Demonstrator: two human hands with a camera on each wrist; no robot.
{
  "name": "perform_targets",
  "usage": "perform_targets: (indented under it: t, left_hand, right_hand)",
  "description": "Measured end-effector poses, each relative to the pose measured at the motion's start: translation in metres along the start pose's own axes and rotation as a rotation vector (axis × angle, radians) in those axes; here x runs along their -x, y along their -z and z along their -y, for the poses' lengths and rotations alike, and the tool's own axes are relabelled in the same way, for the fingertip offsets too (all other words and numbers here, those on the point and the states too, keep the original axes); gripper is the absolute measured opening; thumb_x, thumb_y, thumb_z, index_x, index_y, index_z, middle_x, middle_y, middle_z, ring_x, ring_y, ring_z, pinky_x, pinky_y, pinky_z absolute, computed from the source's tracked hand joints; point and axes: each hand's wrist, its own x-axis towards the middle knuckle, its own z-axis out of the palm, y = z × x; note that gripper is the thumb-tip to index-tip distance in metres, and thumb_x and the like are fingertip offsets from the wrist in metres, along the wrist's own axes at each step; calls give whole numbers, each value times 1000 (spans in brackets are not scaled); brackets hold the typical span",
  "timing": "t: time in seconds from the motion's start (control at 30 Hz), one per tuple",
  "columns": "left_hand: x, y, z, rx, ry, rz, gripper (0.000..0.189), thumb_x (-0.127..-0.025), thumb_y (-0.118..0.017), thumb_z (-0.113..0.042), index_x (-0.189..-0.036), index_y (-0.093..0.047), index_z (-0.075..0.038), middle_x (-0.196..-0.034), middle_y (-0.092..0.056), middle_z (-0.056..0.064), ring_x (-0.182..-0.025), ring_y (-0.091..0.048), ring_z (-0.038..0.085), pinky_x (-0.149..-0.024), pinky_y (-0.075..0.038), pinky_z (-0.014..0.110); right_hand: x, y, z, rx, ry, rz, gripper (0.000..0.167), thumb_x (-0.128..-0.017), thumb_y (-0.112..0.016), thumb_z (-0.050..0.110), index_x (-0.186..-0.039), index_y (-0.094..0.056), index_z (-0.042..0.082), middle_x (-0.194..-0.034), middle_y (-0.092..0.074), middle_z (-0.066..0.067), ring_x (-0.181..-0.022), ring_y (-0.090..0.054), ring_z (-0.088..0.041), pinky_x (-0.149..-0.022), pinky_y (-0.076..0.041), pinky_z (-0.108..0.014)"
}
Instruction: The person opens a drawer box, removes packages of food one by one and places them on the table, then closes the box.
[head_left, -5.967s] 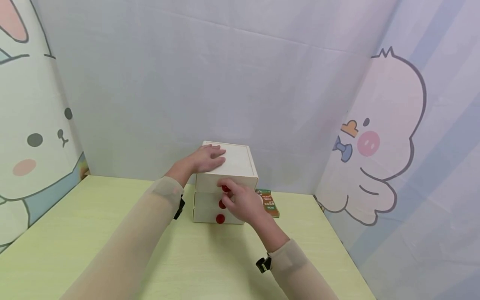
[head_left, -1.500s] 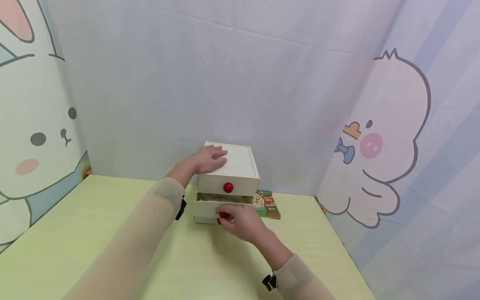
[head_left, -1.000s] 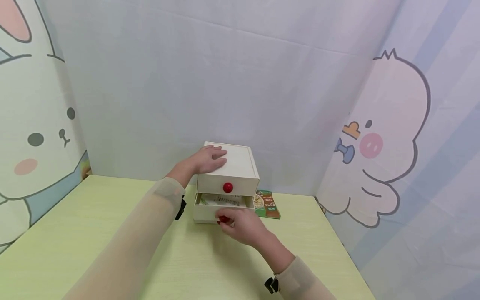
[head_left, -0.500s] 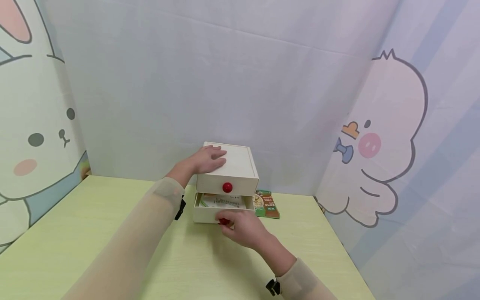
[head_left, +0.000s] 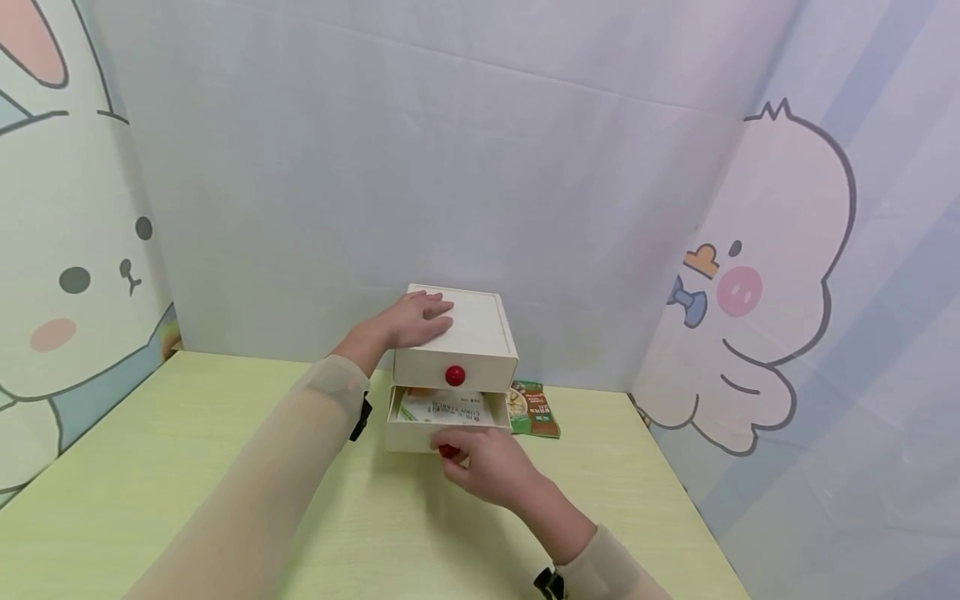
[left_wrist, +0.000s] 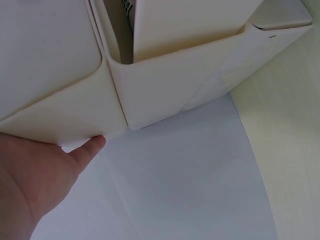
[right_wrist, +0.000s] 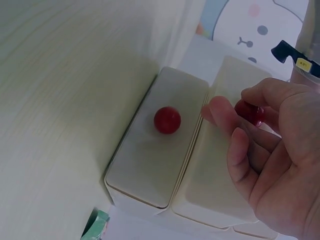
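right fingers [right_wrist: 270, 91] on knob [right_wrist: 249, 112], drawer [head_left: 411, 434] ajar

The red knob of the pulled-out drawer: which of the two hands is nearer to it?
Right. The right hand pinches the red knob; the left hand rests higher, on top of the white drawer unit.

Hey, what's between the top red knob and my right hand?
In the head view, the open middle drawer, with a white packet lying in it.
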Motion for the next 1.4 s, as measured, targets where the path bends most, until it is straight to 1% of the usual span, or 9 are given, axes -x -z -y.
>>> perform_targets:
  t: [0.23,0.4,0.6,0.83,1.0,1.23,1.4]
  left_hand:
    - [0,0,0,-5,-5,0,63,-114,-47,-47,-170,-44,-18,-183,-27,10,-173,-9,38,-139,-13,64]
    - [-1,-1,1,-9,-9,-2,63,-114,-46,-46,-170,-44,-18,-183,-28,10,-173,-10,38,-139,-13,63]
    - [-2,-2,2,-1,1,0,63,-114,-47,-47,-170,-43,-19,-183,-27,9,-173,-9,37,-139,-13,64]
    - [-3,-2,3,10,7,-3,63,-114,-48,-47,-170,-44,-19,-183,-27,9,-173,-9,37,-139,-13,64]
    - [-4,-2,3,8,3,-3,63,-114,-48,-46,-170,-44,-19,-183,-27,9,-173,-9,37,-139,-13,63]
    - [-4,-2,3,3,-19,1,63,-114,-46,-45,-171,-42,-17,-183,-26,11,-173,-9,40,-139,-12,64]
    - [-4,-2,3,-1,-17,4,63,-115,-45,-46,-171,-42,-17,-184,-25,11,-173,-9,40,-139,-13,64]
  right_hand:
    - [4,1,4,5,0,4,19,-98,-77,9,-114,-80,17,-101,-82,7,-88,-73,4,-80,-59,-13]
    - [7,0,6,5,-3,6,19,-99,-77,12,-115,-81,19,-101,-83,9,-88,-73,5,-79,-57,-10]
    - [11,1,9,21,14,-9,18,-98,-78,12,-113,-80,20,-99,-83,10,-87,-73,5,-79,-57,-10]
    - [14,1,12,16,16,-2,16,-98,-78,12,-112,-80,21,-98,-82,10,-86,-72,6,-79,-56,-9]
    - [16,1,14,14,10,6,16,-98,-78,12,-111,-80,21,-97,-81,12,-86,-70,7,-78,-55,-9]
    - [18,0,15,3,4,19,17,-98,-78,11,-109,-80,23,-94,-79,14,-84,-66,11,-76,-53,-7]
    - [20,0,17,13,9,19,17,-97,-78,11,-109,-79,24,-94,-79,15,-83,-66,11,-76,-52,-6]
